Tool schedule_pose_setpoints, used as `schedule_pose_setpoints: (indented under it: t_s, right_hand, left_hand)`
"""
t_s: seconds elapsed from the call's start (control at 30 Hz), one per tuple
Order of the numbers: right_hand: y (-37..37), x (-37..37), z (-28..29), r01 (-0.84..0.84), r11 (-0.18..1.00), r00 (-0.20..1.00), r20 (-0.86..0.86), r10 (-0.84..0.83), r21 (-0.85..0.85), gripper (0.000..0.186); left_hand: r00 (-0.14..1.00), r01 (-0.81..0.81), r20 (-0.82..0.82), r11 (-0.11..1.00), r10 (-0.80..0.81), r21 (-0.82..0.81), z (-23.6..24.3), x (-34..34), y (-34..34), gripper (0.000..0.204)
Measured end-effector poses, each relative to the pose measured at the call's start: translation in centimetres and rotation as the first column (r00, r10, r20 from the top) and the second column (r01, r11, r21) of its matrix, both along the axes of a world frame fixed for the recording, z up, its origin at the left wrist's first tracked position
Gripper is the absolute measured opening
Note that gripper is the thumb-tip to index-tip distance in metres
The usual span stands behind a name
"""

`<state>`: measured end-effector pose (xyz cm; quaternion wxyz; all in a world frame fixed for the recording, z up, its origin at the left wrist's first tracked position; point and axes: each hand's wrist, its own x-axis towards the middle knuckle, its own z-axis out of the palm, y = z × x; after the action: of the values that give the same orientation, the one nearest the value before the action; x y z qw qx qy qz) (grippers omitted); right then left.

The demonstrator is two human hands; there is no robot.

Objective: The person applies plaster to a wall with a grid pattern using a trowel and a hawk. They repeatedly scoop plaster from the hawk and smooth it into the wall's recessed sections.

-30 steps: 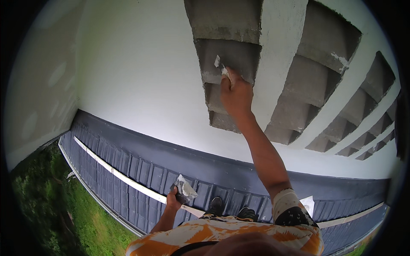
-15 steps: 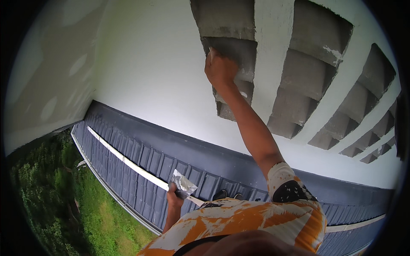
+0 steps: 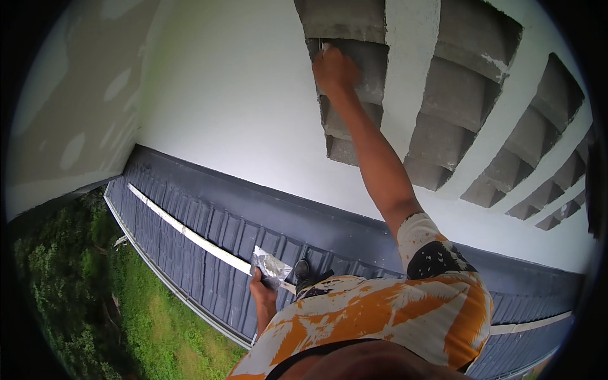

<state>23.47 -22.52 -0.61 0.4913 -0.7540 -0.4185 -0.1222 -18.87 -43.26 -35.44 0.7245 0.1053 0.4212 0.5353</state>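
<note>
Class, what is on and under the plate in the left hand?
Pale, smeared material lies on the plate. The left hand grasps its edge; the plate's underside and whatever is directly beneath are hidden.

Right hand (image 3: 335, 71) at grey recess (image 3: 373, 68)

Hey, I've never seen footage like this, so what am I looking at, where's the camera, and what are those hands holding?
There's no machine here, just a person with bare hands. The view looks down from a wide fisheye camera on the person's head, which is why straight edges bend. The left hand holds a flat plate smeared with pale material. The right hand reaches up to a grey recess in a white wall, gripping something thin, mostly hidden. Below is a dark ribbed roof with a long white strip lying along it.
</note>
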Motion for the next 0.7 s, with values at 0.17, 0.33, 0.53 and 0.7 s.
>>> schedule_pose_setpoints:
  t_s: [0.17,0.33,0.53,0.7]
  right_hand:
    - [2.3,0.5,-1.1,0.019,0.981,0.999,-0.051,-0.01,0.192,0.031]
    - [4.0,0.6,-2.2,0.13,0.96,0.991,-0.051,-0.121,0.248,0.03]
    - [0.7,-1.1,-1.3,0.199,0.965,0.98,-0.017,-0.199,0.172,0.027]
    - [-4.8,-4.5,0.6,-0.034,0.909,0.987,-0.128,0.095,0.417,0.026]
  left_hand:
    - [1.0,0.017,0.006,1.0,-0.017,0.007,-0.2,-1.2,4.1,0.038]
    - [0.998,0.063,0.018,0.998,-0.063,0.012,1.4,-2.5,8.0,0.04]
    - [0.992,0.12,0.018,0.992,-0.121,0.048,0.6,-3.4,13.5,0.039]
    - [0.986,0.128,0.095,0.989,-0.135,0.073,3.0,-2.4,14.7,0.038]
